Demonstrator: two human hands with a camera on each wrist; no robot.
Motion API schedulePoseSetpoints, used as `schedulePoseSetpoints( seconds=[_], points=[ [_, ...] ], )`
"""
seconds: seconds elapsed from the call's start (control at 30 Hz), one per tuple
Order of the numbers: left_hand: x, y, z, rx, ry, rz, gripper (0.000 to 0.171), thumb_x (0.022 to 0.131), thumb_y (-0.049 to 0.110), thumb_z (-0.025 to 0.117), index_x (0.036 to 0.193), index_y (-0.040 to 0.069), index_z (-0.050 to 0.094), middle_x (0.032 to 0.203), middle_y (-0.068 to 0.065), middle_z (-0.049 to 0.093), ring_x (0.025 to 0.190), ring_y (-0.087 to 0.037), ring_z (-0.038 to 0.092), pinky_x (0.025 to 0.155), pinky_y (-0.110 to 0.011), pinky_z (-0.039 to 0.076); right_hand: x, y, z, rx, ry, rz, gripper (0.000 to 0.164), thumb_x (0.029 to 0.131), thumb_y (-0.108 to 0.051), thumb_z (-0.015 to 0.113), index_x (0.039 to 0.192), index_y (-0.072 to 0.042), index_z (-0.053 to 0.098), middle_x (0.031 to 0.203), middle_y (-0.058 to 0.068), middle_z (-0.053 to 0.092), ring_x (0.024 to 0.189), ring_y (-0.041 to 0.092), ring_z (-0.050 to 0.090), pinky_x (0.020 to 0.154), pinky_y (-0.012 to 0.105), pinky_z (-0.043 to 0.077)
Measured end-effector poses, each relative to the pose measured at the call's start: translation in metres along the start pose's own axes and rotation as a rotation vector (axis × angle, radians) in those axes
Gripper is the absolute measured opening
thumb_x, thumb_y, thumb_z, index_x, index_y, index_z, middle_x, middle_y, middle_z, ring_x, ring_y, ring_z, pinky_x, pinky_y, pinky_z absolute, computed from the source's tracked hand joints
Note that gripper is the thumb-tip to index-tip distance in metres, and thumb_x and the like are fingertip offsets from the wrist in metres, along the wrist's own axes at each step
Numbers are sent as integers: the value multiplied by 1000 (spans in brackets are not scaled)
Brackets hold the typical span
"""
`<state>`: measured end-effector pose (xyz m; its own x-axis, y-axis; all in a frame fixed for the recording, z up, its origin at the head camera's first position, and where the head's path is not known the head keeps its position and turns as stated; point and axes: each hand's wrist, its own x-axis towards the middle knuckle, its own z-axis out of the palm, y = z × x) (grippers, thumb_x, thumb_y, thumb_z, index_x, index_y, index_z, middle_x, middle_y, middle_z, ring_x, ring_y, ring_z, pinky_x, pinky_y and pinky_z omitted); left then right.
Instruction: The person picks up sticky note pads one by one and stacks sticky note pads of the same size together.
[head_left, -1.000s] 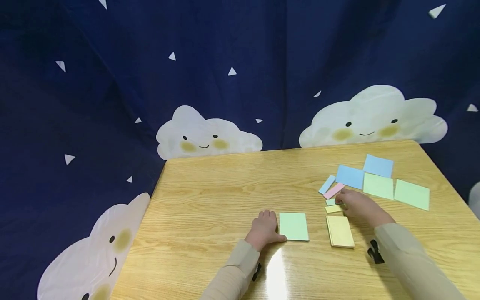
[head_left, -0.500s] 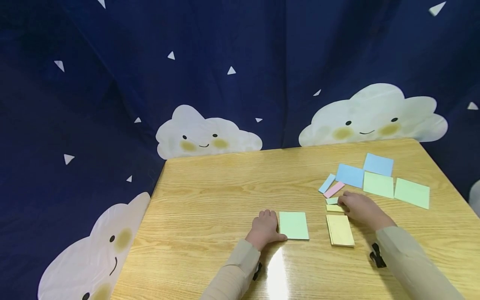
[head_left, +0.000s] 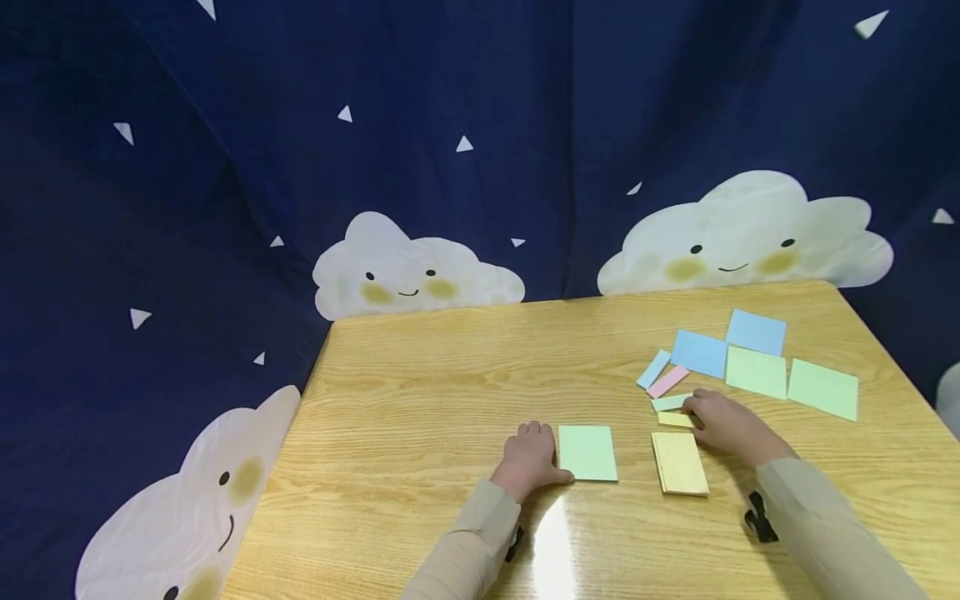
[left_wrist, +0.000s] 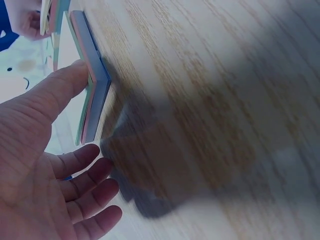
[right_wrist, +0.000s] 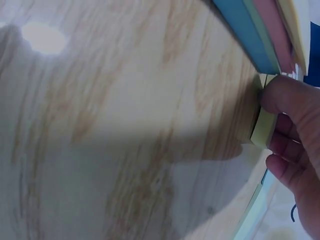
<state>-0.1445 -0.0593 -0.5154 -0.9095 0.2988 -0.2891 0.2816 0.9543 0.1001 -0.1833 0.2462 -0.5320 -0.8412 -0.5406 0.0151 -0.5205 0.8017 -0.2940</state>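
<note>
My left hand [head_left: 531,457] rests on the wooden table [head_left: 450,392], its thumb against the left edge of a light green note pad [head_left: 587,452]. In the left wrist view the thumb [left_wrist: 60,85] touches the pad's edge [left_wrist: 95,85] and the other fingers lie relaxed. My right hand [head_left: 723,421] pinches a small yellow strip pad [head_left: 675,419], seen in the right wrist view between thumb and fingers [right_wrist: 263,127]. A small green strip [head_left: 670,402] lies just beyond it. A yellow pad [head_left: 679,463] sits in front of that hand.
Behind the right hand lie a pink strip [head_left: 667,382], a blue strip [head_left: 654,368], two blue squares [head_left: 700,352] and two green squares [head_left: 756,372] near the table's right edge. A dark blue cloud-print curtain [head_left: 420,267] hangs behind the table.
My right hand has drawn slightly back toward me with the small yellow strip, leaving more of the small green strip showing. The left hand has not moved.
</note>
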Motion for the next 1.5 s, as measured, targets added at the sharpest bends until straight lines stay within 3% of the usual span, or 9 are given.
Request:
schedulePoseSetpoints(
  seconds=[0.23,0.73,1.23,1.5],
  points=[
    [-4,3,-7,19,-30,-12,65,66,57,69,103,6,52,98,-7,49,91,-21,46,70,-33,43,-8,4,2,34,16,41,14,70,-2,65,76,-4,53,70,0,41,60,12,36,54,31,34],
    [-4,2,-7,30,-39,-10,65,68,59,66,105,7,51,96,-5,48,89,-19,45,68,-32,42,-26,8,4,83,45,125,22,67,-7,64,71,-10,42,65,0,34,58,14,31,54,31,27],
    [-5,2,-9,22,-23,4,62,68,58,66,104,10,51,96,-5,48,90,-20,46,69,-33,42,-38,-9,-12,89,66,217,20,66,-6,62,76,0,47,70,4,40,61,17,35,52,32,32],
    [-4,0,-8,21,-29,8,63,69,58,66,107,11,51,98,-5,48,92,-21,47,70,-34,41,-46,-21,-28,87,70,316,21,68,-5,62,78,2,46,70,7,41,59,19,38,51,33,34]
  ],
)
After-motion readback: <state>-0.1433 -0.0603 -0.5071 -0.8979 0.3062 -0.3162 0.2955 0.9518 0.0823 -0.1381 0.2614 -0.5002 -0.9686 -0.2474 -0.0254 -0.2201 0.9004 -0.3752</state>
